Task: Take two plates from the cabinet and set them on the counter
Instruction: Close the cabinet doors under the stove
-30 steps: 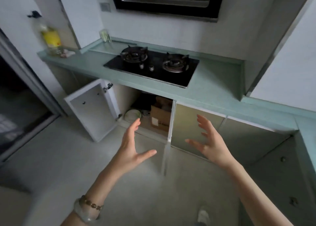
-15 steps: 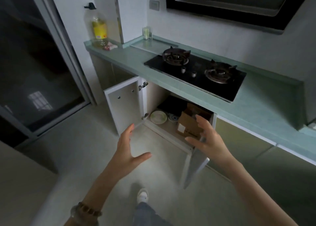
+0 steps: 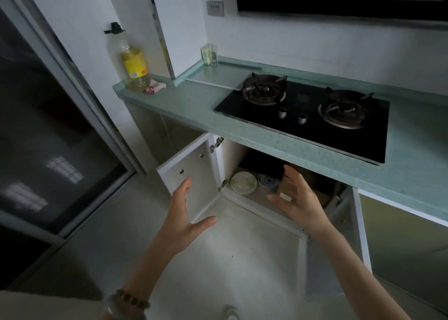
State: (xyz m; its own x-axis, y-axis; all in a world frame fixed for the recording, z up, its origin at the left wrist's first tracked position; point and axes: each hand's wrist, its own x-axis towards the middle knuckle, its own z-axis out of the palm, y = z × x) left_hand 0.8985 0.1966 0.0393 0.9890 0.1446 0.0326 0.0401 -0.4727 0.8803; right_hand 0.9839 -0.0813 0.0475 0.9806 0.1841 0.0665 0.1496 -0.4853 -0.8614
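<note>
The cabinet [image 3: 244, 199] under the green counter [image 3: 194, 106] stands with both doors swung out. On its floor lies a pale greenish plate [image 3: 243, 182], and beside it to the right a small stack of blue-patterned dishes [image 3: 268, 181]. My left hand [image 3: 183, 213] hovers empty, fingers spread, in front of the left door [image 3: 191, 181]. My right hand [image 3: 297, 198] is also empty and spread, held just before the cabinet mouth, right of the plates and apart from them.
A cardboard box [image 3: 310, 186] fills the cabinet's right side behind my right hand. A black two-burner hob [image 3: 305, 116] sits in the counter. An oil bottle [image 3: 134, 65] and a glass jar [image 3: 209, 54] stand at the counter's far left. A sliding glass door [image 3: 48, 138] is at left.
The view has come closer to the open cabinet and shifted left. Both hands have stayed empty and spread while moving toward the cabinet mouth.
</note>
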